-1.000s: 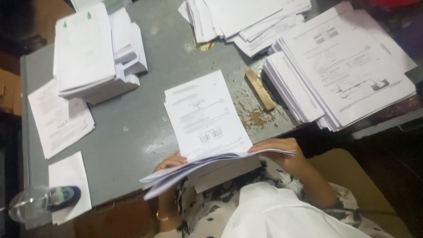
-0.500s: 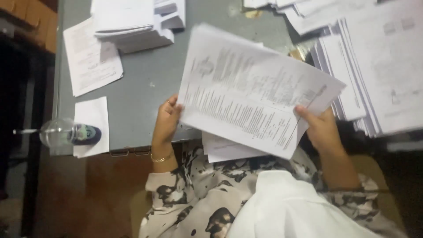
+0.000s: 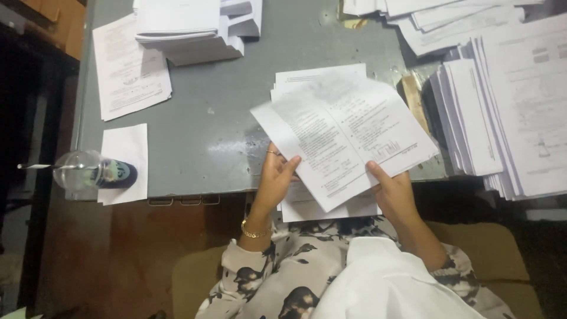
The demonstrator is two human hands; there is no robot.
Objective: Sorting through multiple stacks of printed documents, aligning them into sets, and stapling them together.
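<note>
I hold a set of printed white sheets (image 3: 348,136) over the near edge of a grey metal desk (image 3: 236,118). My left hand (image 3: 274,180), with a gold bracelet and a ring, grips the sheets at their lower left corner. At the lower right edge, my right hand (image 3: 393,189) pinches them. The top sheet is tilted and a bit blurred. More sheets (image 3: 328,210) hang below it, just over my lap.
A tall paper stack (image 3: 189,26) stands at the back left, with a loose printed sheet (image 3: 130,68) beside it. Large paper piles (image 3: 508,112) fill the right side. A clear plastic cup with a straw (image 3: 88,171) lies on a white sheet at the desk's left corner. A wooden block (image 3: 413,100) lies by the piles.
The papers lay low at the desk edge, were lifted up close before me, and are now lowered and turned, with the top sheet tilted. The view has shifted.
</note>
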